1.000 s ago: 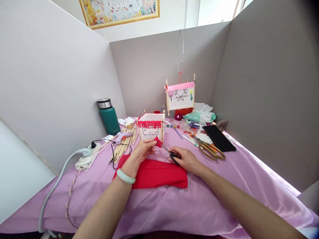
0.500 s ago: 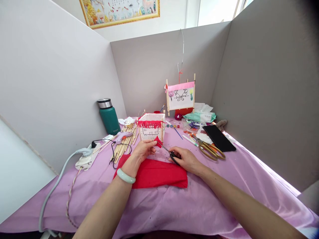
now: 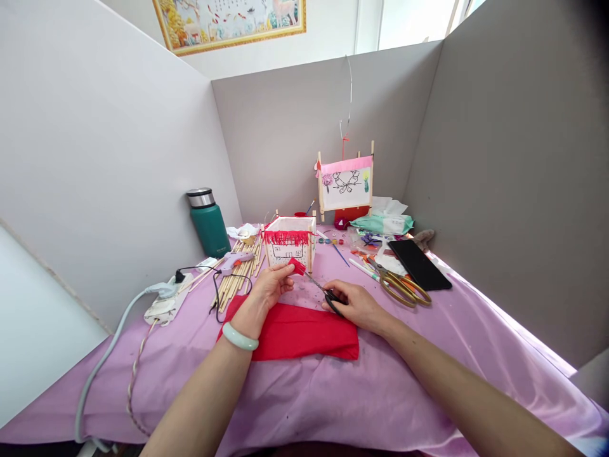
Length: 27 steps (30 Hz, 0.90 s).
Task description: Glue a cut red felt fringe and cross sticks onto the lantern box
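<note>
Above the folded red sheet (image 3: 304, 335), the left hand (image 3: 272, 287) pinches a small red scrap (image 3: 297, 266) between finger and thumb, holding it up clear, within reach of the black-handled steel scissors (image 3: 332, 299) gripped in the right hand (image 3: 356, 306).

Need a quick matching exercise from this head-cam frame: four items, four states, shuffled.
Items:
1. Left hand
2. Right hand
3. Gold-handled scissors
4. Green flask

States:
A. Standing upright beside the wooden sticks
B. Holding black-handled scissors
C. Lying on the lilac cloth
D. Pinching a small red scrap

Pairs: 1-D, 2-B, 3-C, 4-A
</note>
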### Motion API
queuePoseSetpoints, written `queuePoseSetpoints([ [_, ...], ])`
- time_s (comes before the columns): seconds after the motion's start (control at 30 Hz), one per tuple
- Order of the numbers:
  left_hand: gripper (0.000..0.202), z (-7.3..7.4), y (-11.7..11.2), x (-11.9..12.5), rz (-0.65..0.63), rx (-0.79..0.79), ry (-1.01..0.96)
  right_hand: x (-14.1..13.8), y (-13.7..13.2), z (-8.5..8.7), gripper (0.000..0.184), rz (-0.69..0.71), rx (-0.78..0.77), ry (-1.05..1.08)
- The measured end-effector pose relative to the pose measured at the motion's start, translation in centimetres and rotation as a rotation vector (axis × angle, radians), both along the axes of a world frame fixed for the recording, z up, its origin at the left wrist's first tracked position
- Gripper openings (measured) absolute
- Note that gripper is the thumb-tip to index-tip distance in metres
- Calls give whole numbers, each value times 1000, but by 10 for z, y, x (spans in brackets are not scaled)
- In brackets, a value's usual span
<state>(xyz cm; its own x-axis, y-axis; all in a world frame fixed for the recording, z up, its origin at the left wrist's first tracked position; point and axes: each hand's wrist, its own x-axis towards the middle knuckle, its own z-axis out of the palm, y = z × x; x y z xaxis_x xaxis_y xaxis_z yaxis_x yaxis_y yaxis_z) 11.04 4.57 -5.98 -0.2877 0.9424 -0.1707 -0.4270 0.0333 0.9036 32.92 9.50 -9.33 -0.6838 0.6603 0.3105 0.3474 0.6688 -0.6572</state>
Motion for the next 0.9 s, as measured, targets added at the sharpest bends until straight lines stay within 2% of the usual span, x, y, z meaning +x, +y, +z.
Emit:
queuePoseSetpoints([
  [0.33, 14, 1, -1, 0, 1, 8, -7, 0, -1, 0, 34, 4, 14, -6],
  [0.6, 8, -2, 0, 0, -42, 16, 3, -1, 1, -3, 35, 11, 27, 9],
  [0.9, 12, -1, 1, 0, -13, 14, -15, -1, -2, 0, 34, 10, -2, 16],
])
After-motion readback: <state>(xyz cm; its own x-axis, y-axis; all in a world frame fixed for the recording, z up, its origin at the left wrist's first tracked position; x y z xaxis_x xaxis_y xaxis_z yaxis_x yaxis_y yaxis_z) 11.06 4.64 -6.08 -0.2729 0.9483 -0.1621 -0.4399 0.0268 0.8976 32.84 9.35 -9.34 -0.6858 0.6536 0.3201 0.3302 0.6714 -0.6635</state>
